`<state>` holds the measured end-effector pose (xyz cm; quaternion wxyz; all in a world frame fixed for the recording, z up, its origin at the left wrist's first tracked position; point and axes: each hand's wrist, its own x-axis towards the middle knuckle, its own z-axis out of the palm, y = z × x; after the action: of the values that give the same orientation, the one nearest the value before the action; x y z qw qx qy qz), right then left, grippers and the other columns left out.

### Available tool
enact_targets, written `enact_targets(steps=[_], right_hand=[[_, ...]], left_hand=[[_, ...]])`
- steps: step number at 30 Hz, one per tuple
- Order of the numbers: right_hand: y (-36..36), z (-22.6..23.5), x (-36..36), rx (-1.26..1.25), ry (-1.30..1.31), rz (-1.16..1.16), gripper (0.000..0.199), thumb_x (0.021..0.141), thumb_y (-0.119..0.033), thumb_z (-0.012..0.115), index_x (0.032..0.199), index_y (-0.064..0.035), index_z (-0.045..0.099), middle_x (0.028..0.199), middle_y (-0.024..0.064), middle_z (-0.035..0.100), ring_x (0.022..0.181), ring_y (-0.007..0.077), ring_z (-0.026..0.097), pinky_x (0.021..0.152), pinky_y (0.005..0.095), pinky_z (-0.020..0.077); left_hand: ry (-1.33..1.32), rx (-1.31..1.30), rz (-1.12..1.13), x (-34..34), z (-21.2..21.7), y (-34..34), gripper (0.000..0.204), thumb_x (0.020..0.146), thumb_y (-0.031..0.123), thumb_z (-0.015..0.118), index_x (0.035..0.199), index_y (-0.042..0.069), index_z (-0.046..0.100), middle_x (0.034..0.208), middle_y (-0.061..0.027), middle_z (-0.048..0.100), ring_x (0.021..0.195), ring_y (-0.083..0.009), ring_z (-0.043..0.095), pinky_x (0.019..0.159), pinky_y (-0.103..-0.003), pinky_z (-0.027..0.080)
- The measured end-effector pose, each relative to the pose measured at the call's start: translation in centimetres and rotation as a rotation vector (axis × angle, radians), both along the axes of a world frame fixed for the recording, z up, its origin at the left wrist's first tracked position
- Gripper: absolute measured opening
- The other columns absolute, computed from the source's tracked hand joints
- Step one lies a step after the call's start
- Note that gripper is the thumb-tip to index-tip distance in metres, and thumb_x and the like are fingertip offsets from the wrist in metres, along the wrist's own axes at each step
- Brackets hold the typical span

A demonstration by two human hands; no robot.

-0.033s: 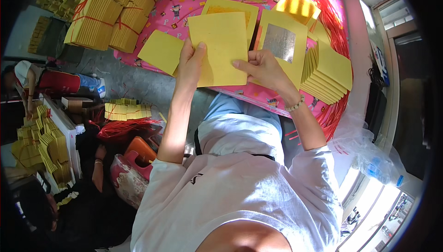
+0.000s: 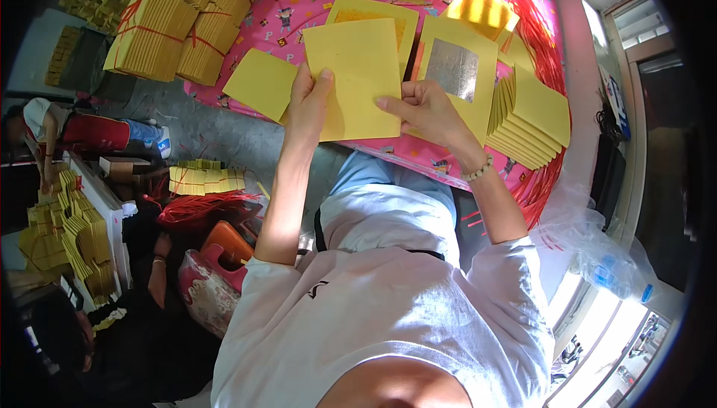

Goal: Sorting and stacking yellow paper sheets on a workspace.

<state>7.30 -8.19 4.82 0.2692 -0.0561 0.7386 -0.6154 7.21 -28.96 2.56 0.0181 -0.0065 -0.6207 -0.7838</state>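
Observation:
Between my two hands is a yellow paper sheet (image 2: 355,79), or a thin stack of such sheets, held up over the near edge of the table. My left hand (image 2: 310,94) grips its left edge with the thumb on top. The right hand (image 2: 422,108) pinches its lower right edge, thumb on the face and fingers curled behind. Directly behind lies more yellow paper (image 2: 407,14) with a rough orange patch. To the right is a yellow sheet with a silver square (image 2: 452,70). A smaller yellow sheet (image 2: 258,79) rests left of my left hand.
A pink patterned cloth (image 2: 287,23) covers the table. Red-tied yellow bundles (image 2: 153,31) stand at its left, a fanned yellow stack (image 2: 526,120) at its right. Red strings (image 2: 539,57) hang along the right edge. Other people sit at the left by a white table (image 2: 97,184) with yellow bundles.

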Motion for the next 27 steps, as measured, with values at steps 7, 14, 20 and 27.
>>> enact_targets(steps=[7,14,20,27], right_hand=[[-0.2,-0.5,0.7,-0.015,-0.004,-0.008,0.025,0.089,-0.025,0.067,0.093,-0.0006,0.065,0.079,0.0015,0.067,0.066,0.0051,0.062,0.06,0.0193,0.0521],[-0.1,-0.4,-0.5,-0.067,0.101,-0.031,0.025,0.089,-0.025,0.066,0.09,0.0006,0.065,0.075,0.0013,0.066,0.064,0.0055,0.061,0.055,0.0182,0.0477],[-1.8,1.3,-3.3,-0.135,0.132,-0.179,0.027,0.094,-0.028,0.06,0.091,-0.0018,0.065,0.075,-0.0012,0.064,0.066,0.0023,0.059,0.056,0.0166,0.0469],[-3.9,1.2,-4.6,-0.069,0.211,-0.094,0.028,0.093,-0.027,0.06,0.081,-0.0016,0.062,0.066,-0.0021,0.06,0.057,0.0023,0.053,0.054,0.0175,0.0425]], left_hand=[[0.043,-0.019,0.128,0.0,0.1,-0.2,0.023,0.099,0.013,0.044,0.119,0.003,0.049,0.109,-0.003,0.059,0.098,-0.0075,0.055,0.086,-0.025,0.043],[0.042,-0.041,0.166,0.4,-0.1,-0.2,0.025,0.098,0.009,0.041,0.121,0.002,0.047,0.108,-0.0053,0.057,0.097,-0.0097,0.053,0.084,-0.026,0.043],[0.028,-0.096,0.095,1.5,-0.4,-0.1,0.027,0.098,0.011,0.044,0.123,0.002,0.05,0.112,-0.0033,0.059,0.1,-0.007,0.054,0.087,-0.024,0.043],[-0.14,-0.038,0.008,1.8,0.8,-3.9,0.026,0.094,0.01,0.049,0.118,0.0,0.055,0.104,-0.0036,0.062,0.094,-0.0076,0.057,0.082,-0.023,0.044]])
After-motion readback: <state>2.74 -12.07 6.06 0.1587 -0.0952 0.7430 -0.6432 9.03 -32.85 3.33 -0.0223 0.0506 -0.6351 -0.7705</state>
